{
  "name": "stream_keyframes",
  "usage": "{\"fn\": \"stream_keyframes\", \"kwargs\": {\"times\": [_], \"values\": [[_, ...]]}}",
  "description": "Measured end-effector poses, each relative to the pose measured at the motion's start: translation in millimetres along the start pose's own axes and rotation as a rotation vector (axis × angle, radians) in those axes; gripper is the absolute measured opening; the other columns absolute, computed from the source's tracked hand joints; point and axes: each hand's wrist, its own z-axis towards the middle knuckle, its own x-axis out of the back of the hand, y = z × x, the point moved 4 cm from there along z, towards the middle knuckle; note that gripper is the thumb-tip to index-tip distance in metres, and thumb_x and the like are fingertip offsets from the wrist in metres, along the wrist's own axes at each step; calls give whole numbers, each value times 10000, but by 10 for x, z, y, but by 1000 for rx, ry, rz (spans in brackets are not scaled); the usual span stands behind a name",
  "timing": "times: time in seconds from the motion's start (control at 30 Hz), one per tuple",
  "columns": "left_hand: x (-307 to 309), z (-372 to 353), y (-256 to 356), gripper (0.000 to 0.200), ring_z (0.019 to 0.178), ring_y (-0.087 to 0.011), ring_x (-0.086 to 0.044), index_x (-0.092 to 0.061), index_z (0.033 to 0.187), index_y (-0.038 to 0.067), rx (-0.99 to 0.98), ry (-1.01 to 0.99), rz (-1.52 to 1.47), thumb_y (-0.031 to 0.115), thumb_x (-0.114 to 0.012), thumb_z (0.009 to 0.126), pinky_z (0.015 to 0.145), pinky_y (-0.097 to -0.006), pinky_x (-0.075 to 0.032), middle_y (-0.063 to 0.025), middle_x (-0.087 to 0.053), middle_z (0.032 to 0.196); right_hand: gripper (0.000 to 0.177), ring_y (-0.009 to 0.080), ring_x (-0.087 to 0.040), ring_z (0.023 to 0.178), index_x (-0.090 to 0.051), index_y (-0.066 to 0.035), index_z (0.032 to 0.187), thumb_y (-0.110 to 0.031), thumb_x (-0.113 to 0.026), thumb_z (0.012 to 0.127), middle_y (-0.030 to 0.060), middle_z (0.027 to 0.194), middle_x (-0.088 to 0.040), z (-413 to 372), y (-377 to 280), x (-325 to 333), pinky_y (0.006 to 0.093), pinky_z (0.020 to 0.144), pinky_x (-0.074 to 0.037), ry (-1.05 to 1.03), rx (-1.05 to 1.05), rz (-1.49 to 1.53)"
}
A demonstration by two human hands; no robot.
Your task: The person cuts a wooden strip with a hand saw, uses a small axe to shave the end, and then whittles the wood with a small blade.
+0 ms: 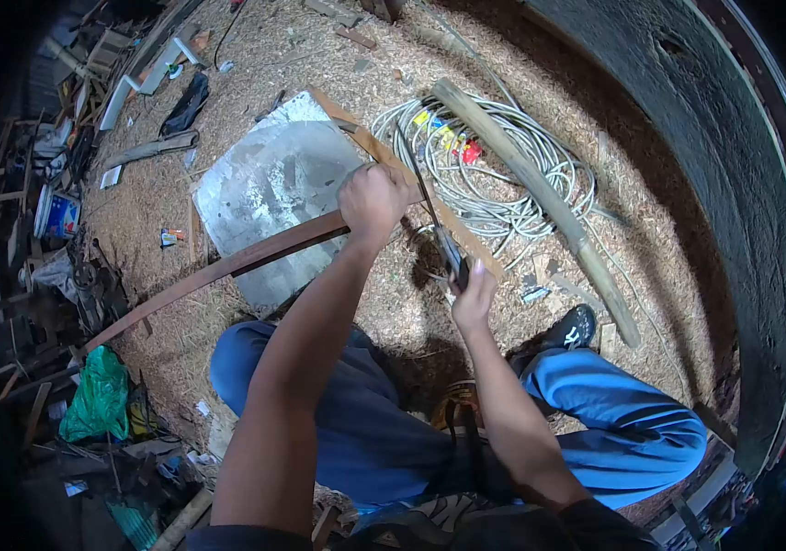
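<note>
- Where the curved wooden strip (pixel 227 266) crosses left of centre, the left hand (pixel 373 200) clenches its end above a metal sheet (pixel 264 184).
- Right of centre, the right hand (pixel 473 294) grips a saw (pixel 439 230), which slants up just beside the left hand.
- A cable coil (pixel 503 174) lies at upper right.

We log the wooden strip (pixel 227 266) as reddish brown, and the saw (pixel 439 230) as dark, near black. The metal sheet (pixel 273 184) reads dull silver-grey, mottled with pale scuffs. We note an off-white cable coil (pixel 512 197) with yellow, blue and red tags (pixel 448 140). The pole (pixel 549 202) is pale tan with darker bands. The shavings (pixel 650 211) are straw-coloured and speckled. We record blue trousers (pixel 632 422), navy where shaded; a black shoe (pixel 572 328) with a white mark; a vivid green bag (pixel 99 395); a white bucket (pixel 60 216) with a blue label; and a blotchy dark grey wall (pixel 733 184).
</note>
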Motion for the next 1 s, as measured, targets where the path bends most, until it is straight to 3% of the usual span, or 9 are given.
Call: {"fn": "stream_keyframes", "kwargs": {"times": [0.07,0.37,0.4,0.53,0.6,0.77,0.87,0.9,1.0], "values": [[15,16,-2,266,674,-384,-678,-711,677,24,19,-2,6,217,-600,822,675,-466,-548,-209,-684,722,501,121,-487,608,-538,-12,865,-450,-384,1053,49,753,-557,91,13,-6,272,530,-376,-301,15,-181],[47,39,33,282,766,-413,-690,-749,822,39,60,-111,51,287,-616,846,746,-487,-553,-229,-702,824,316,137,-483,577,-541,-3,904,-264,-443,1054,69,715,-524,-397,-117,290,284,515,-403,-134,522,-566],[32,11,31,282,766,-413,-690,-749,822,39,61,-124,53,287,-616,846,746,-487,-553,-229,-702,824,391,114,-446,534,-506,-18,827,-326,-439,1060,34,673,-485,-162,-24,161,255,476,-370,-211,105,-103],[53,30,33,290,773,-416,-690,-748,825,38,126,-154,48,294,-614,850,750,-483,-555,-222,-704,830,479,92,-402,538,-459,-41,718,-359,-391,1069,7,627,-431,42,-172,-39,259,489,-335,-153,94,-170],[87,45,32,289,774,-415,-690,-749,819,39,154,-160,58,292,-613,852,750,-482,-556,-217,-706,828,433,162,-391,558,-474,-2,692,-257,-412,1036,77,570,-396,-187,-267,16,391,535,-314,-209,80,-128],[3,48,0,315,772,-414,-691,-744,794,31,60,-105,14,317,-625,850,749,-484,-556,-236,-699,812,460,104,-393,510,-472,-29,705,-302,-378,1062,6,578,-420,-719,304,638,290,483,-307,-77,320,-453],[15,34,6,316,777,-414,-691,-741,785,26,79,-114,46,312,-622,845,749,-485,-555,-249,-693,808,467,115,-417,505,-481,-34,713,-325,-383,1066,20,587,-458,-341,-531,134,280,480,-344,-62,433,-360],[48,-9,43,316,777,-414,-691,-741,785,26,77,-127,48,312,-622,845,749,-485,-555,-249,-693,808,453,119,-445,530,-507,-27,746,-330,-396,1065,29,624,-492,-104,-158,96,275,501,-371,-163,84,-225],[113,11,92,296,774,-415,-692,-741,781,29,143,-179,31,288,-611,838,747,-488,-555,-249,-694,806,417,112,-443,563,-533,-19,808,-317,-391,1064,24,660,-491,14,-291,-44,285,520,-366,-242,70,-231]]}}
